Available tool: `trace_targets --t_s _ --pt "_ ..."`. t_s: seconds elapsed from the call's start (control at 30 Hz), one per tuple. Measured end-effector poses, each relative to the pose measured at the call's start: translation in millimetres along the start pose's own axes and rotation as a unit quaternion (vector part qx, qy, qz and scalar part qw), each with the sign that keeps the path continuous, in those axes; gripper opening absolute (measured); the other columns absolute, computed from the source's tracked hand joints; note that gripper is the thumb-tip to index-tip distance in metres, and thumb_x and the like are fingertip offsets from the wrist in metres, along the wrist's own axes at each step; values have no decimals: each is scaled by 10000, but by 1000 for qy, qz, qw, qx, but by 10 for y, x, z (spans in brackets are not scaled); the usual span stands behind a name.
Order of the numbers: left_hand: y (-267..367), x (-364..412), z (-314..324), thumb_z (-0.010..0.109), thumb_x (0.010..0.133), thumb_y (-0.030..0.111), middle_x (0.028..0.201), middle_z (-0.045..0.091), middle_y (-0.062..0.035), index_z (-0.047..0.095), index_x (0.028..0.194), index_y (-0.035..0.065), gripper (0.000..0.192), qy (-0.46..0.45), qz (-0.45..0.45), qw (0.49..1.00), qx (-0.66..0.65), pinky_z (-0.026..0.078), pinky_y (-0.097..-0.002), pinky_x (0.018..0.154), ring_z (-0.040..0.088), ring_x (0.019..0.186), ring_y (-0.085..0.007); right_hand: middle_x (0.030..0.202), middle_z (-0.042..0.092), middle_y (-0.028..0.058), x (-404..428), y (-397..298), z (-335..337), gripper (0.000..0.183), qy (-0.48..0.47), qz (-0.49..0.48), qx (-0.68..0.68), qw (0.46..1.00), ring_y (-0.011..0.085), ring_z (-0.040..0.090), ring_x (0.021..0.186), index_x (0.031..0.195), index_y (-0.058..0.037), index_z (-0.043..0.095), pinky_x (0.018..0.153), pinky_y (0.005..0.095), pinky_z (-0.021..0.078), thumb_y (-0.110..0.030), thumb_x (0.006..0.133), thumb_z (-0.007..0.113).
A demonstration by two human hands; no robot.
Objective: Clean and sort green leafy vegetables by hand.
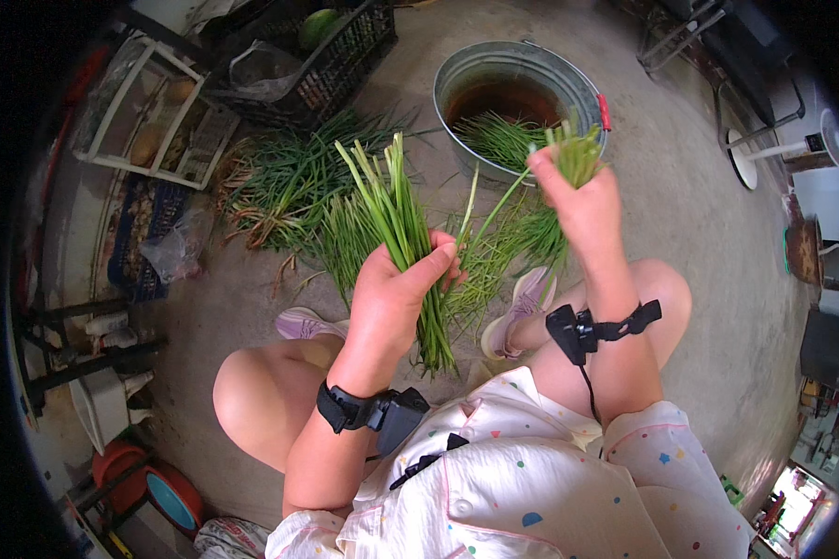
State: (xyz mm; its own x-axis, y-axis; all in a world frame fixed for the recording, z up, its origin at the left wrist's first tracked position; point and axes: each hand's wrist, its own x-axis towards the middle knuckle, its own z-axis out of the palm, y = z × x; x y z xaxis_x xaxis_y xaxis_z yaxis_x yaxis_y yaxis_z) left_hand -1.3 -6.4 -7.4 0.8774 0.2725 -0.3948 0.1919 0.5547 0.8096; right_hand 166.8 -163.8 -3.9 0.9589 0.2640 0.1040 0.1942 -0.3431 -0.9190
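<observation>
My left hand (pixel 398 293) grips a bundle of long green stalks (pixel 400 209), which look like garlic chives, their pale cut ends pointing up and away. A second bunch of green stalks (pixel 578 155) is held in my right hand (pixel 583 206), near the bucket's front rim; that hand is slightly blurred. One or two loose stalks (pixel 499 207) slant between the hands. Beyond them stands a galvanized metal bucket (pixel 454 84) with greens (pixel 499 136) inside. On the floor at the left lies a heap of untrimmed greens (pixel 300 175) with brownish roots, and thin scraps (pixel 489 258) lie between my shoes.
A black plastic crate (pixel 342 66) with a green round fruit stands at the far left. Nearby are a white-framed rack (pixel 161 105) and a clear plastic bag (pixel 175 244). Red basins (pixel 182 496) sit lower left. A white fan (pixel 775 150) and a dark chair (pixel 734 63) stand right.
</observation>
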Motion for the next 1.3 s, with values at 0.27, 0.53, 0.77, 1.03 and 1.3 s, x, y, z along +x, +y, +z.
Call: trace_targets --t_s 0.27,0.53,0.77,1.03,1.3 --pt "8 -2 -13 613 886 113 827 602 -38 587 969 -17 156 -27 -26 999 -28 472 -250 710 576 750 -118 739 584 -33 -199 -173 193 244 -237 130 195 943 40 458 585 939 -15 633 510 194 359 -189 808 743" --pt "16 -12 -14 607 893 109 837 593 -33 585 974 -14 149 -19 -17 999 -32 482 -260 714 574 744 -120 670 528 -35 -274 -68 267 165 -236 95 185 949 42 429 533 886 -28 622 482 207 333 -163 834 701" --pt "5 -5 -39 592 900 115 847 562 -32 569 985 11 137 -17 -33 998 -51 534 -336 767 551 725 -119 654 498 -22 -142 -59 150 152 -136 124 251 950 79 427 541 906 -6 632 531 238 369 -154 872 641" --pt "100 -28 -35 582 894 119 820 554 -41 565 988 -2 154 -11 -51 997 -55 512 -295 667 513 662 -107 774 551 98 -157 -171 141 350 -216 -257 -59 940 256 577 728 986 -36 673 645 312 455 51 648 695" --pt "94 8 -76 584 888 105 842 555 -80 554 999 -28 176 -29 -47 992 -114 431 -266 575 486 641 -118 802 548 110 -153 -140 156 291 -222 -269 -66 935 285 569 735 927 -16 636 647 328 458 66 651 680"
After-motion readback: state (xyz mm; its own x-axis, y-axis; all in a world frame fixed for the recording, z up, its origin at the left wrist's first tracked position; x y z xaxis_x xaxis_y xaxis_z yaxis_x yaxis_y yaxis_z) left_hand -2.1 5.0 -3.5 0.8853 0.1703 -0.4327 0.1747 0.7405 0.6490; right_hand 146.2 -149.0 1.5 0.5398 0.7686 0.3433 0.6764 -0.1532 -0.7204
